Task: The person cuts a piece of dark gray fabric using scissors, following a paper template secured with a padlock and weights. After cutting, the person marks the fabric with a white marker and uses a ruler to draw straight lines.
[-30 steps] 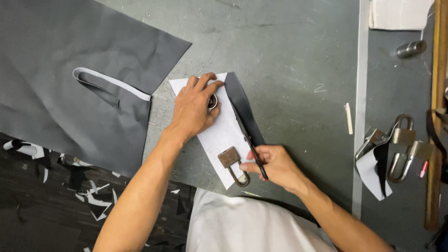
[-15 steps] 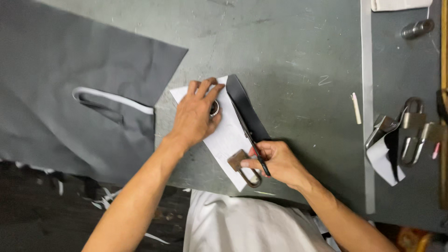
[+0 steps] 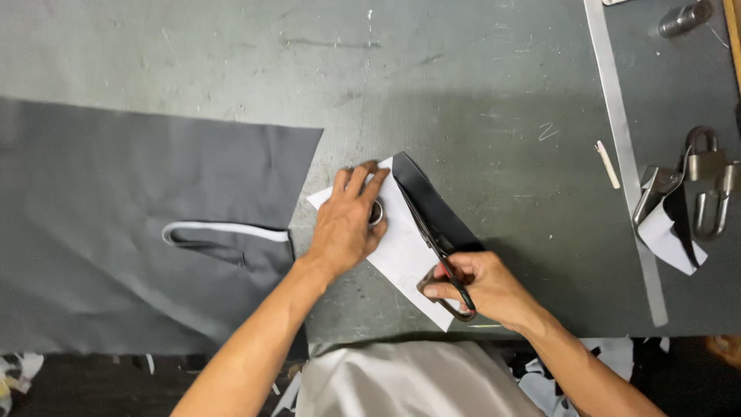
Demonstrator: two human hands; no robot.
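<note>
Scissors (image 3: 437, 245) are partly hidden by the right hand (image 3: 480, 287) gripping their handles; the left hand (image 3: 345, 224), flat and open, presses the white pattern (image 3: 403, 251) just beside the blades.

Leather or fabric cutting workshop. A scuffed grey-green desk (image 3: 463, 85) carries a large sheet of dark grey material (image 3: 116, 224), a white paper pattern (image 3: 401, 247), black-handled shears (image 3: 440, 255) and metal clamps (image 3: 706, 185); white offcut scraps (image 3: 15, 371) litter the dark floor below.
</note>
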